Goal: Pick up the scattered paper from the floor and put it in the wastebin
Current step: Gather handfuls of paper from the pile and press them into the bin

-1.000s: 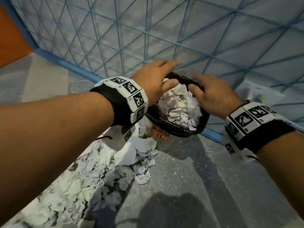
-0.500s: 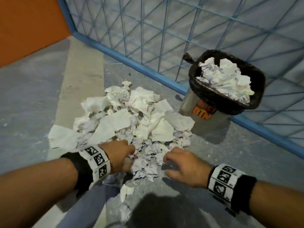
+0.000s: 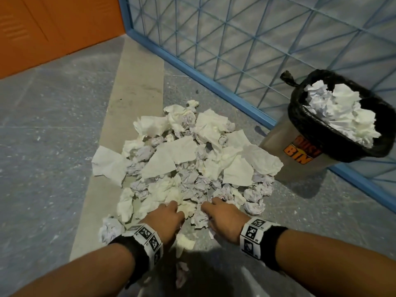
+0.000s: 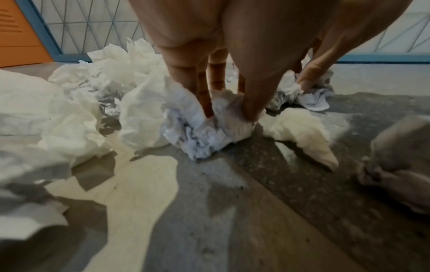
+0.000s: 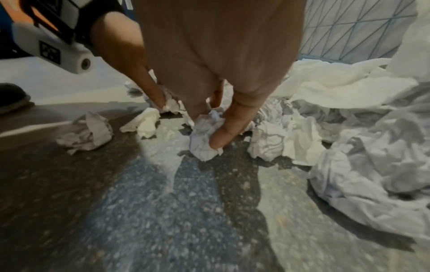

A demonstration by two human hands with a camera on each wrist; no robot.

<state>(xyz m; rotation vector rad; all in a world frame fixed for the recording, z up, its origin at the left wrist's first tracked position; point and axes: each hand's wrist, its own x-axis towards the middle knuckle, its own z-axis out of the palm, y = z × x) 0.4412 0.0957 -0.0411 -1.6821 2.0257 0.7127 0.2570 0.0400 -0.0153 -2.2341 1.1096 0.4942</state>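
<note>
A heap of crumpled paper and flattened tissue sheets (image 3: 188,155) lies on the floor. At its near edge, both hands reach down side by side. My left hand (image 3: 171,211) has its fingers sunk into a bluish-white crumpled wad (image 4: 200,139), with the thumb (image 4: 251,110) closing against it. My right hand (image 3: 214,209) pinches a small crumpled ball (image 5: 202,145) between thumb (image 5: 218,136) and fingers. The grey wastebin (image 3: 297,153) with a black liner stands at the right, heaped with paper (image 3: 340,112).
A blue wire-mesh panel (image 3: 246,39) runs behind the pile and bin, with an orange wall (image 3: 42,28) at the left. A few loose wads (image 3: 110,229) lie near my wrists. A pale strip (image 3: 137,82) crosses the grey floor.
Both hands left the bin's rim and came down to the near edge of the floor pile. Their fingers now close on paper wads.
</note>
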